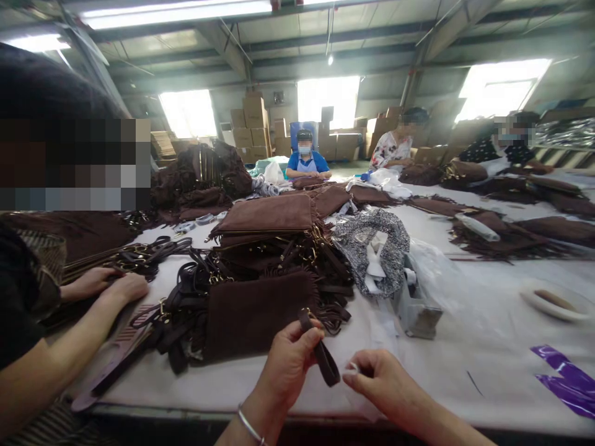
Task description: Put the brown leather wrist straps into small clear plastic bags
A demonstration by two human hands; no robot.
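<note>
Near the table's front edge my left hand (289,356) is closed round a dark brown wrist strap (328,362). The strap's loop hangs down to the right of my thumb, and gold-coloured metal shows at its upper end. Just right of the loop, apart from it, my right hand (385,379) pinches a small white piece (352,368); its kind is too small to tell. Beyond my hands lies a brown fringed bag (263,313), in front of a stack of similar bags (267,217) with straps and gold clasps.
At left a co-worker's hands (123,288) rest by a heap of straps; a pink comb (125,341) lies nearby. A grey tape dispenser (418,310), speckled fabric (346,232), a tape roll (555,301) and purple plastic (567,381) are at right. Other people sit across the table.
</note>
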